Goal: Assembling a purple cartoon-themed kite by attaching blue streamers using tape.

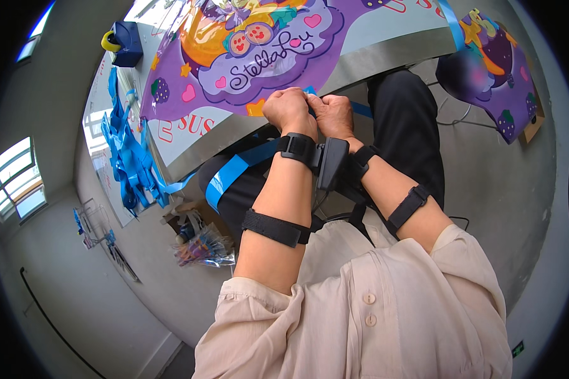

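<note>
My left hand (289,112) and my right hand (334,116) are close together at the table's front edge, both with curled fingers. Between them they grip a flat blue ribbon (241,165). One stretch of it runs left over my dark-trousered leg; another blue piece shows just right of my right hand. The fingertips and the held part of the ribbon are mostly hidden. Just beyond my hands, a flat, shiny purple printed foil sheet (171,95) with hearts, stars and an orange shape lies on the table, its lower edge close to my knuckles.
A tangled bundle of blue ribbons (125,142) hangs at the table's left side. Behind it stands a dark blue tape dispenser (128,45). At right, another purple printed foil piece (518,95) hangs by a cardboard box (535,129). Plastic packets (205,247) lie below left.
</note>
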`<state>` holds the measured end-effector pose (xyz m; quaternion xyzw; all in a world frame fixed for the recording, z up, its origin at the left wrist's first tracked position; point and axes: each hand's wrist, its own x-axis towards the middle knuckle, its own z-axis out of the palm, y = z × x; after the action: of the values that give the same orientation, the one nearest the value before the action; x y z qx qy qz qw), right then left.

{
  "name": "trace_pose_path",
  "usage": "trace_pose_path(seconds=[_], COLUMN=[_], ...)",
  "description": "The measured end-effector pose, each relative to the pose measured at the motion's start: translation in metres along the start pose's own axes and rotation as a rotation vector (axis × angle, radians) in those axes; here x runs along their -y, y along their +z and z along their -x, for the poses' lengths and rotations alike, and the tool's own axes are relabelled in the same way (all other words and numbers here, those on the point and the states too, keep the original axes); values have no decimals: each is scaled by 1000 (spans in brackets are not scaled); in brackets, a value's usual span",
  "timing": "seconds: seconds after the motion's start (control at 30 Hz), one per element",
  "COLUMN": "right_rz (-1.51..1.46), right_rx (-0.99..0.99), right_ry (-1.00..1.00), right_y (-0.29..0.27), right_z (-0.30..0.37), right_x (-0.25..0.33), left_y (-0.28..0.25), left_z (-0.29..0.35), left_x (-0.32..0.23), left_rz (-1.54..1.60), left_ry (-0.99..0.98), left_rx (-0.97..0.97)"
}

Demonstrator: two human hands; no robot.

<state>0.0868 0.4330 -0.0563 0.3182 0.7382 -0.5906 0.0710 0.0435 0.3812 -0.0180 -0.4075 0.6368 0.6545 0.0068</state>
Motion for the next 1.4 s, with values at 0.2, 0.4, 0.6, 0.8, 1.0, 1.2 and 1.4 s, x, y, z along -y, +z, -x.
trace_pose_path(seconds=[0.2,0.4,0.6,0.8,1.0,1.2,1.4], right_rz=[4,-135,-61,-57,-288,-116,-10], right_rx=[43,17,40,-17,-33,-27,-19], right_ry=[42,-33,29,0,63,57,-2], right_y=[0,3,-4,-1,1,-1,-3], right_z=[0,-7,-4,-4,-8,-9,-12], right_x=[6,-13,2,3,-2,3,-5], left_y=[2,4,-1,-3,-6,-15,-53], left_z=[-7,-4,-19,-27,-6,-16,-4], left_x=[-4,-2,11,24,14,15,7], left_rz=[-49,-166,-197,-281,-408,-397,-950], left_ry=[-57,-23,66,186,246,262,1160], left_rx=[-90,-82,-120,-125,-111,-55,174])
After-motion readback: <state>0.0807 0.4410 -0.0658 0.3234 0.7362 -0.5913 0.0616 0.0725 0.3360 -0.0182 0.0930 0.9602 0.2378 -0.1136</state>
